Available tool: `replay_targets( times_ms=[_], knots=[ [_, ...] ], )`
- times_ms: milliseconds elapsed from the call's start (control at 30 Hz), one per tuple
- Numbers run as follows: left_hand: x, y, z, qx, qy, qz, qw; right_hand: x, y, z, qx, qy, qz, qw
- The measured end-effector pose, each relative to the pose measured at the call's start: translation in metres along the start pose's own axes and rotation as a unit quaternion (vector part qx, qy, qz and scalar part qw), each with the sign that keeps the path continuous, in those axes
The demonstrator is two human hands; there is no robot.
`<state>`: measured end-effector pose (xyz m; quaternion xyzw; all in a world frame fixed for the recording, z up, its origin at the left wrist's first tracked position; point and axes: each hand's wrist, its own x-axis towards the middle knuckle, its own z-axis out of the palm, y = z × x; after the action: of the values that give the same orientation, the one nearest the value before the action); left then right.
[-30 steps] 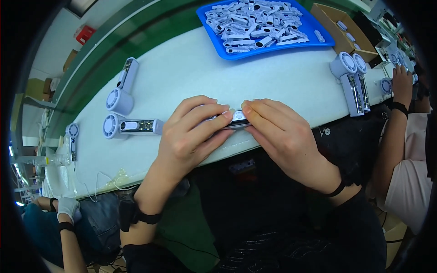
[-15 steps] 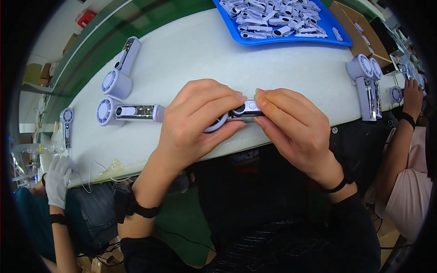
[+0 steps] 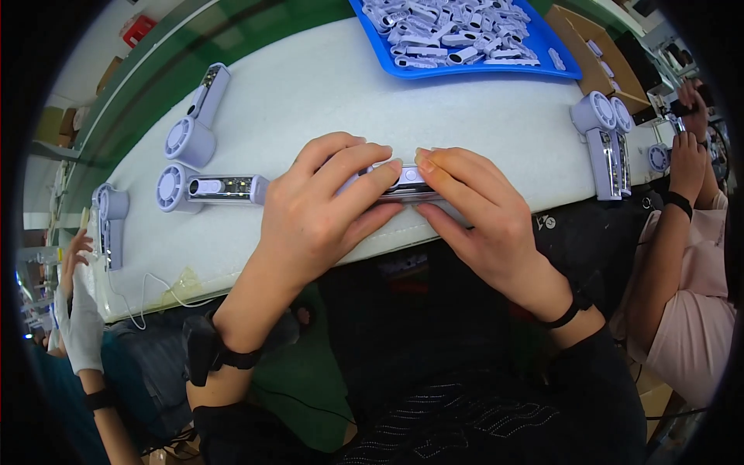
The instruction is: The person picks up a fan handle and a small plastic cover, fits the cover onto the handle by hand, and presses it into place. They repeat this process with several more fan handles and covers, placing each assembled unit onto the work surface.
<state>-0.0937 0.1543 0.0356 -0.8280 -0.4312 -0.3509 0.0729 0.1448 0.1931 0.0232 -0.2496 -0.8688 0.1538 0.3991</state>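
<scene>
Between my two hands is a pale lavender handheld fan (image 3: 408, 177), lying sideways close to the table's front edge. My left hand (image 3: 319, 200) is closed round its fan-head end and hides most of it. The fingers and thumb of my right hand (image 3: 482, 198) pinch the handle end, beside a small round button. Left of my left hand lies another handheld fan (image 3: 225, 188), its handle uncovered so that a circuit board with lights shows. Behind that one rests a similar fan (image 3: 191, 139), its handle pointing away from me.
A blue tray (image 3: 480, 71) heaped with lavender plastic covers stands at the back, beside a cardboard box (image 3: 589, 58). More fans (image 3: 607, 143) stand at the right. Co-workers' hands are at both sides: a gloved hand (image 3: 81, 333) left, a bare hand (image 3: 687, 164) right. A white cable (image 3: 163, 288) lies front left.
The whole view has shifted slightly. My hands still grip the fan, with my left fingers now further over it. At the left, the co-worker's hands have moved up beside a fan.
</scene>
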Motion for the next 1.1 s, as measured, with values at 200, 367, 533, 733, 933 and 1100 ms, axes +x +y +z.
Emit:
replay_targets(
  times_ms=[200, 367, 533, 733, 933, 1100],
  knots=[
    [0.001, -0.001, 0.001, -0.05, 0.019, -0.017, 0.998, -0.007, -0.003, 0.003, 0.013, 0.045, 0.025, 0.999],
    [-0.001, 0.002, 0.003, -0.061, 0.028, -0.025, 0.997, -0.008, -0.001, 0.003, 0.013, 0.066, 0.026, 0.997],
    [0.003, 0.0, 0.002, -0.051, 0.022, -0.023, 0.998, 0.004, -0.006, -0.005, -0.018, 0.039, 0.021, 0.999],
    [-0.002, -0.001, -0.001, -0.051, 0.016, -0.025, 0.998, 0.005, -0.007, -0.009, -0.012, 0.016, 0.021, 1.0],
    [0.003, 0.002, 0.001, -0.075, 0.043, -0.03, 0.996, 0.005, 0.002, -0.015, 0.116, 0.006, 0.104, 0.988],
    [0.003, 0.0, 0.002, -0.095, 0.057, -0.06, 0.992, 0.025, -0.002, -0.015, 0.14, -0.029, 0.126, 0.982]
  ],
)
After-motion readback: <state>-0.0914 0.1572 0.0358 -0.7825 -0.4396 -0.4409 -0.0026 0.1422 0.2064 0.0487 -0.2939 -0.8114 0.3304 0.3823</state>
